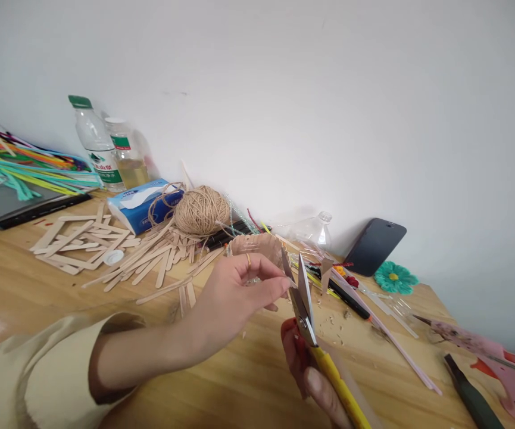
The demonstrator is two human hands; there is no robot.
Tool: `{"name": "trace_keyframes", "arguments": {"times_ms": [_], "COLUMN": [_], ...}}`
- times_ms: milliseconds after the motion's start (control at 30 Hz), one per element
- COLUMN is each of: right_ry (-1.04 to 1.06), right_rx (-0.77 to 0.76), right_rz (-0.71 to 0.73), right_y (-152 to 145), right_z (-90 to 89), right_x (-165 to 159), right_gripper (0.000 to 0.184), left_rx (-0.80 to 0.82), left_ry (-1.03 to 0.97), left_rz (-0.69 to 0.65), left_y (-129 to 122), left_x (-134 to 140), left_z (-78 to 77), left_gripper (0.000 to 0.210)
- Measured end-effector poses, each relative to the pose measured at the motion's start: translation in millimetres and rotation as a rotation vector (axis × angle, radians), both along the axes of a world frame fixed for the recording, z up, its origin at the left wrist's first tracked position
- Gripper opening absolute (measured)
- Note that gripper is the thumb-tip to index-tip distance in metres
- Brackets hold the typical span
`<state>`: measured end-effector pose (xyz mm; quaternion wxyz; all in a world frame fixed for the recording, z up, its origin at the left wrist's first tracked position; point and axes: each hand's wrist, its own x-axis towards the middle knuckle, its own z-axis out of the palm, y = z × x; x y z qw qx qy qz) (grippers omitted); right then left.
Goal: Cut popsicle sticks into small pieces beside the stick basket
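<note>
My right hand [308, 381] grips a pair of scissors [302, 313] by its yellow and red handles. The blades point up and away, spread a little apart. Close to them, the thumb and forefinger of my left hand [243, 289] are pinched together at the near blade. A tiny pale bit shows at those fingertips, too small to name. Behind my left hand stands a round tan container [257, 243], partly hidden by the fingers. Small crumbs of wood-coloured scrap [335, 328] lie scattered on the table right of the scissors.
Popsicle sticks [163, 256], a twine ball [202, 210] and a tissue pack [145, 205] lie left. Two bottles [99, 149] stand by the wall. Rightward are a phone [375, 245], a teal flower [395, 277], a pink glue gun [484, 351] and a dark-handled tool [469, 390].
</note>
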<state>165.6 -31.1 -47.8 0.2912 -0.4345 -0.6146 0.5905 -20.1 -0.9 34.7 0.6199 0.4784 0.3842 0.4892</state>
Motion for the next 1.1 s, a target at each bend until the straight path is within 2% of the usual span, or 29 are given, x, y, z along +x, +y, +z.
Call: {"name": "trace_keyframes", "arguments": {"times_ms": [100,267,467,600,800,1000,1100], "right_ry": [-0.051,-0.143,-0.198,-0.183,-0.025,-0.061,-0.061], "right_rx": [0.054,0.128,0.158,0.153,0.194,0.218,0.176], "right_rz": [-0.006,-0.037,-0.022,-0.046,-0.177,-0.189,-0.181], "right_y": [-2,-6,-9,-12,-13,-12,-10], "right_z": [-1.2,17.3,31.3,35.0,42.9,43.8,39.0], "right_x": [2,1,-4,-5,-7,-7,-5], "right_gripper": [0.057,0.051,0.056,0.057,0.053,0.053,0.051], "left_rx": [0.004,-0.011,-0.004,-0.051,-0.117,-0.143,-0.130], "left_ry": [-0.002,0.022,0.030,0.000,-0.035,-0.017,0.009], "left_rz": [-0.001,0.010,0.004,0.004,-0.004,-0.002,-0.018], "left_y": [0,1,2,2,6,7,7], "left_x": [0,0,0,0,-1,0,0], "left_z": [-0.4,-0.6,-0.1,0.4,2.3,-0.4,-2.9], "left_gripper": [0.008,0.009,0.009,0.010,0.009,0.011,0.011]}}
